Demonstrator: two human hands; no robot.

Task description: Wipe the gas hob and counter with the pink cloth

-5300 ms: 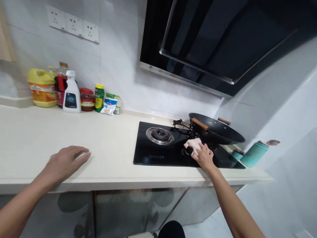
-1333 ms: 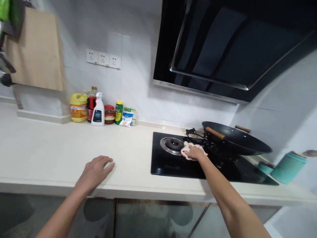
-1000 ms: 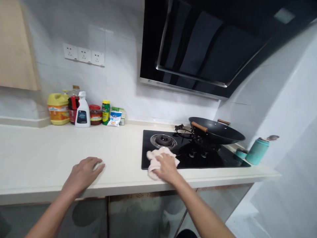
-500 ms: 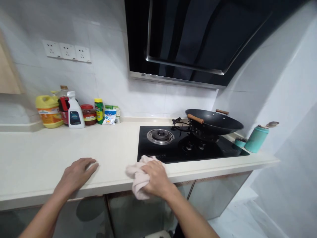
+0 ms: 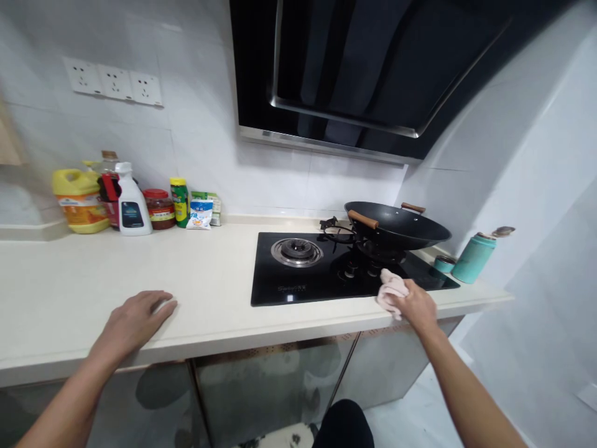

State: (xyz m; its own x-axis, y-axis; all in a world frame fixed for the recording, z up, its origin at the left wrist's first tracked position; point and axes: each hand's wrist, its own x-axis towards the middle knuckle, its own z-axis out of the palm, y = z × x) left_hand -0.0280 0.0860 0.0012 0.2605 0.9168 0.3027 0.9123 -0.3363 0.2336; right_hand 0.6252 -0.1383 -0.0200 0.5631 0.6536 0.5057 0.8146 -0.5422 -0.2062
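Note:
My right hand (image 5: 418,307) grips a pale pink cloth (image 5: 392,292), which lies bunched over the front edge of the black gas stove (image 5: 321,287) and the counter's lip. Part of the cloth is hidden behind my fingers. My left hand (image 5: 135,320) rests on the white countertop (image 5: 205,267), holding nothing, its fingers loosely stretched and the thumb apart. A black wok (image 5: 405,227) with wooden handles sits on the right burner, above and behind the cloth. The left burner (image 5: 297,251) is bare.
Against the wall at left stand a yellow jug (image 5: 81,202), a white spray bottle (image 5: 133,202), a red-lidded jar (image 5: 159,210), a green bottle (image 5: 180,203) and a small packet (image 5: 200,214). A teal canister (image 5: 474,258) stands far right. A black range hood (image 5: 326,74) hangs overhead.
My right hand has carried the cloth rightward along the stove's front edge, from its left corner to below the wok. My left hand stays on the counter. The view has shifted slightly.

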